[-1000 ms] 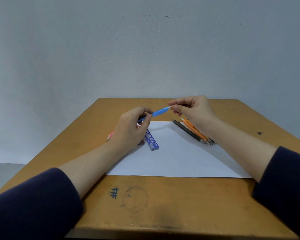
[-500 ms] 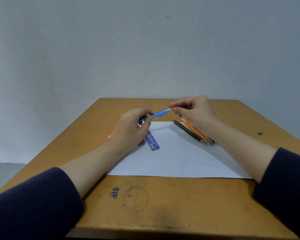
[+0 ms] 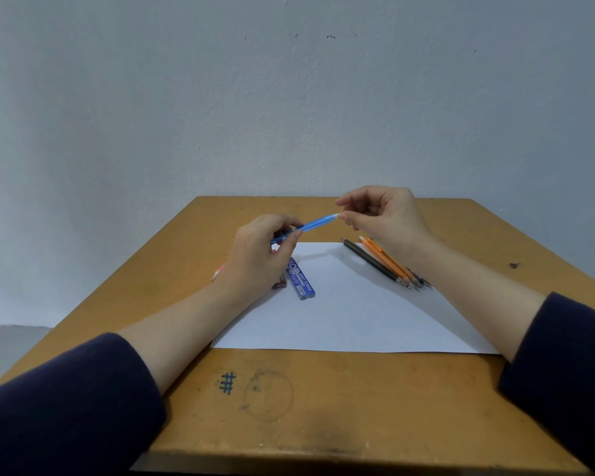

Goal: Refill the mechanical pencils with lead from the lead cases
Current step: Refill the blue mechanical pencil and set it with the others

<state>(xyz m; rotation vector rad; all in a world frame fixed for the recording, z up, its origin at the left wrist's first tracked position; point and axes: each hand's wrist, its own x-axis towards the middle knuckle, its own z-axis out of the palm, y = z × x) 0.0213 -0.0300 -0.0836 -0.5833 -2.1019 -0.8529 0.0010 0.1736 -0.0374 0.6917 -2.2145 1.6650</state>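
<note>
My left hand (image 3: pixel 261 255) grips the lower barrel of a blue mechanical pencil (image 3: pixel 318 223), held slanted above the table. The fingertips of my right hand (image 3: pixel 382 218) pinch the pencil's pale upper end. A blue lead case (image 3: pixel 299 278) lies on the white paper (image 3: pixel 358 317) just below my left hand. Beside it a red lead case (image 3: pixel 279 282) is mostly hidden by that hand. A black pencil (image 3: pixel 370 260) and orange pencils (image 3: pixel 387 261) lie side by side under my right wrist. A pink pencil (image 3: pixel 219 270) peeks out left of my left hand.
The wooden table (image 3: pixel 323 407) ends at a grey wall behind and drops off at both sides. A pen-drawn hash mark (image 3: pixel 227 383) and a faint circle mark its near part.
</note>
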